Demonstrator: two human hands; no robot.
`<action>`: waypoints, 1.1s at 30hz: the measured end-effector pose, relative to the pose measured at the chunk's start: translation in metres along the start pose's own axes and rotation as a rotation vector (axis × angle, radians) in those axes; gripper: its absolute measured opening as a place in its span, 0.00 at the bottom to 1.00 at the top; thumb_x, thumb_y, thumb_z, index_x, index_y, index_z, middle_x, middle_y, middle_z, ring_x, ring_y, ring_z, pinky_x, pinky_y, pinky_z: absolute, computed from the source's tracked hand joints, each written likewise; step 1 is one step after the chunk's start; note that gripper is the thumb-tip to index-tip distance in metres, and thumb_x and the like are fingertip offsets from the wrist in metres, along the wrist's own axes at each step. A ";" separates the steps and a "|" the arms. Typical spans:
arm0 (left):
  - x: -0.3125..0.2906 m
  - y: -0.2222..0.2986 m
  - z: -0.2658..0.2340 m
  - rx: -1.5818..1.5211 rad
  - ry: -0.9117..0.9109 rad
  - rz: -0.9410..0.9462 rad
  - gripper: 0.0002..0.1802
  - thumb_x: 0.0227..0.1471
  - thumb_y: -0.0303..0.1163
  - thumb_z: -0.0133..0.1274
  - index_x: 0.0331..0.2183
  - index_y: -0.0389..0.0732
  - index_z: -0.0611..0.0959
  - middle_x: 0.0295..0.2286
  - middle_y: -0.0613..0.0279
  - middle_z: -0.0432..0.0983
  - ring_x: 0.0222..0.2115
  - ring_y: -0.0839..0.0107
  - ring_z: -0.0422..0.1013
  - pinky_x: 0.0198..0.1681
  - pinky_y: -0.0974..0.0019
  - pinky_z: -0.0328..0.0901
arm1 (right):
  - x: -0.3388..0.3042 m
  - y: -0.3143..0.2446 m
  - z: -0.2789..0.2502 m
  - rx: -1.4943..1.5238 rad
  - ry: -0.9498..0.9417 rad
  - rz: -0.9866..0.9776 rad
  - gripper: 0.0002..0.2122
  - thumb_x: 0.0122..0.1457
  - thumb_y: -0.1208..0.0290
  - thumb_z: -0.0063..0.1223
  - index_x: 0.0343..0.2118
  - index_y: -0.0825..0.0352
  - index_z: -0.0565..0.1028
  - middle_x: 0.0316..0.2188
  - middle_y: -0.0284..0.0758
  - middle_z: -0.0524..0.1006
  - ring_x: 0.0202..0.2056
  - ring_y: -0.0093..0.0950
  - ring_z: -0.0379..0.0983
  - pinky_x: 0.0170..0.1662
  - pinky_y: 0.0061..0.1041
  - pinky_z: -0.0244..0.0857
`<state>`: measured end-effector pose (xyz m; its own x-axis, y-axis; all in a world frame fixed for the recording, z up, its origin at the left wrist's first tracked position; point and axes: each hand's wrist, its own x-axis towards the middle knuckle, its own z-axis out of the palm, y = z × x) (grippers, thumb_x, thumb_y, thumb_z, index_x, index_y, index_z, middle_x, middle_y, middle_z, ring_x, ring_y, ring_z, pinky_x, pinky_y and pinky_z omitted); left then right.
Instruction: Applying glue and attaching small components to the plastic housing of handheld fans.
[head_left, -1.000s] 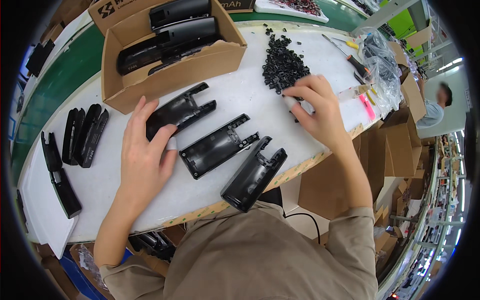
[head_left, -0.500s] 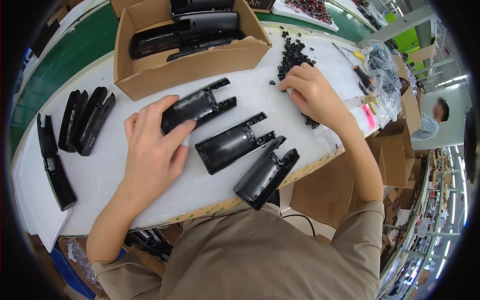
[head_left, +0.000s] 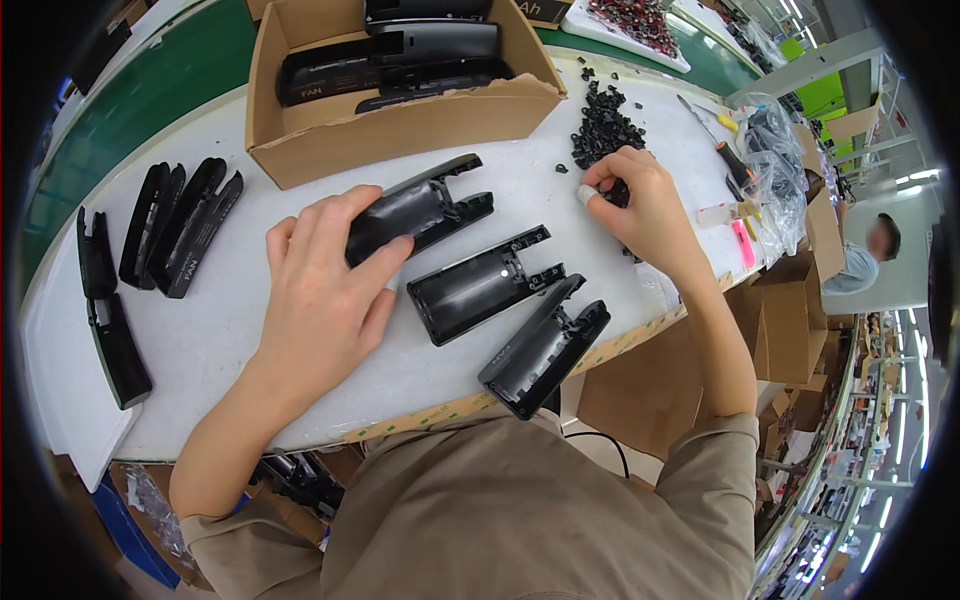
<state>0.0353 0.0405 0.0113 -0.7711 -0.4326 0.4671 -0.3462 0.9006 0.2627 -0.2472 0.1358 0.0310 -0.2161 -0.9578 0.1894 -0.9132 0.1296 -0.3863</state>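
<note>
My left hand (head_left: 325, 275) grips a black plastic housing half (head_left: 405, 215), thumb on its hollow inner side and fingers over its far edge. The shell lies open side up on the white tabletop, its forked end pointing right. My right hand (head_left: 645, 210) is at the near edge of a heap of small black plastic parts (head_left: 605, 125). Its thumb and forefinger are curled together, with a white covering on the thumb tip. Whether a part is pinched there I cannot make out. Two more hollow shells, a middle one (head_left: 485, 285) and a nearer one (head_left: 545, 345), lie between my hands.
A cardboard box (head_left: 400, 140) holding several black shells stands at the back. More shells (head_left: 190, 230) rest at the left. Right of the heap lie an orange-and-black screwdriver (head_left: 733, 160), a pink item (head_left: 743, 243) and clear plastic bags (head_left: 775, 150). A person (head_left: 855, 265) is at the far right.
The view has shifted a little, so the table's contents appear farther right. My right hand has drawn slightly nearer to me, its fingers more curled. My left hand keeps hold of the same shell.
</note>
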 end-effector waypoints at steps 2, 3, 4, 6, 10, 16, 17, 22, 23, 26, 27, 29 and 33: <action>0.000 0.001 0.001 0.027 0.013 0.027 0.20 0.28 0.21 0.57 0.32 0.41 0.79 0.44 0.54 0.64 0.42 0.59 0.63 0.42 0.57 0.54 | -0.001 -0.007 -0.001 -0.037 -0.012 0.005 0.04 0.43 0.77 0.54 0.23 0.70 0.74 0.23 0.37 0.72 0.30 0.33 0.68 0.36 0.27 0.63; -0.001 0.002 0.001 0.029 0.014 0.023 0.20 0.28 0.21 0.57 0.32 0.41 0.79 0.44 0.54 0.64 0.42 0.59 0.63 0.42 0.57 0.54 | -0.001 -0.010 -0.002 -0.078 -0.023 0.014 0.03 0.43 0.77 0.54 0.23 0.70 0.74 0.23 0.36 0.73 0.29 0.33 0.68 0.36 0.27 0.63; -0.001 0.002 0.002 0.076 0.026 0.035 0.18 0.30 0.22 0.56 0.32 0.41 0.79 0.44 0.54 0.64 0.43 0.60 0.63 0.42 0.57 0.54 | -0.001 -0.013 -0.003 -0.077 -0.025 0.010 0.03 0.43 0.77 0.54 0.23 0.70 0.74 0.23 0.36 0.73 0.29 0.33 0.68 0.36 0.27 0.63; -0.002 0.003 0.005 0.119 0.041 0.044 0.16 0.32 0.23 0.54 0.31 0.41 0.79 0.44 0.54 0.65 0.43 0.61 0.63 0.42 0.57 0.54 | -0.001 -0.016 -0.005 -0.058 -0.075 0.161 0.03 0.44 0.75 0.54 0.22 0.68 0.74 0.23 0.34 0.74 0.30 0.33 0.69 0.36 0.29 0.62; -0.003 0.004 0.008 0.251 0.089 0.096 0.12 0.37 0.26 0.51 0.30 0.40 0.79 0.45 0.55 0.66 0.43 0.62 0.64 0.42 0.57 0.55 | -0.004 -0.012 -0.003 -0.169 -0.017 0.168 0.04 0.44 0.73 0.54 0.22 0.67 0.75 0.23 0.33 0.75 0.30 0.32 0.70 0.36 0.31 0.60; -0.006 0.002 0.010 0.260 0.076 0.107 0.19 0.33 0.21 0.51 0.34 0.42 0.80 0.47 0.53 0.65 0.46 0.58 0.63 0.44 0.55 0.56 | 0.000 -0.009 0.000 -0.182 0.010 0.056 0.06 0.43 0.71 0.55 0.24 0.67 0.75 0.19 0.34 0.75 0.27 0.32 0.71 0.34 0.31 0.60; -0.006 0.002 0.010 0.272 0.078 0.111 0.19 0.33 0.22 0.51 0.34 0.41 0.80 0.47 0.53 0.65 0.46 0.58 0.63 0.44 0.55 0.56 | 0.003 -0.007 -0.002 -0.119 -0.040 0.099 0.07 0.43 0.71 0.54 0.25 0.68 0.75 0.17 0.34 0.73 0.24 0.30 0.69 0.30 0.29 0.60; -0.005 0.000 0.010 0.274 0.075 0.116 0.18 0.34 0.22 0.51 0.34 0.41 0.80 0.46 0.53 0.65 0.46 0.58 0.63 0.44 0.56 0.56 | 0.011 -0.019 -0.009 0.058 -0.148 0.213 0.08 0.43 0.74 0.53 0.27 0.71 0.75 0.11 0.32 0.65 0.15 0.23 0.62 0.21 0.23 0.58; -0.005 0.000 0.010 0.270 0.065 0.124 0.18 0.34 0.22 0.51 0.34 0.41 0.80 0.46 0.52 0.65 0.46 0.58 0.63 0.44 0.57 0.57 | 0.012 -0.026 -0.008 0.161 -0.166 0.157 0.08 0.43 0.75 0.53 0.27 0.71 0.75 0.11 0.31 0.63 0.15 0.21 0.60 0.21 0.22 0.57; -0.006 -0.001 0.010 0.268 0.079 0.121 0.18 0.34 0.23 0.51 0.34 0.41 0.80 0.46 0.52 0.65 0.45 0.58 0.63 0.43 0.58 0.58 | 0.020 -0.053 0.003 0.281 -0.188 0.011 0.06 0.45 0.77 0.52 0.28 0.70 0.75 0.10 0.26 0.58 0.15 0.16 0.54 0.20 0.19 0.52; -0.006 -0.001 0.010 0.270 0.078 0.119 0.18 0.34 0.23 0.51 0.34 0.41 0.80 0.46 0.52 0.65 0.45 0.58 0.63 0.43 0.58 0.58 | 0.024 -0.062 0.007 0.296 -0.189 -0.081 0.05 0.47 0.79 0.50 0.29 0.69 0.74 0.10 0.23 0.54 0.16 0.13 0.50 0.19 0.16 0.47; -0.005 -0.001 0.010 0.249 0.079 0.105 0.18 0.34 0.23 0.52 0.34 0.41 0.80 0.46 0.52 0.65 0.45 0.58 0.64 0.42 0.59 0.58 | 0.029 -0.067 0.015 0.227 -0.193 -0.274 0.07 0.44 0.82 0.51 0.29 0.69 0.74 0.10 0.29 0.59 0.14 0.19 0.54 0.20 0.20 0.52; -0.003 0.000 0.009 0.233 0.064 0.110 0.18 0.33 0.23 0.52 0.34 0.41 0.80 0.46 0.52 0.65 0.44 0.58 0.64 0.42 0.59 0.59 | 0.032 -0.075 0.018 0.050 -0.202 -0.495 0.05 0.43 0.80 0.52 0.26 0.73 0.72 0.21 0.45 0.73 0.26 0.42 0.72 0.30 0.35 0.66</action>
<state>0.0330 0.0421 0.0021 -0.7783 -0.3262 0.5364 -0.3811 0.9245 0.0093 -0.1797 0.0907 0.0497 0.3111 -0.9323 0.1844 -0.8704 -0.3574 -0.3386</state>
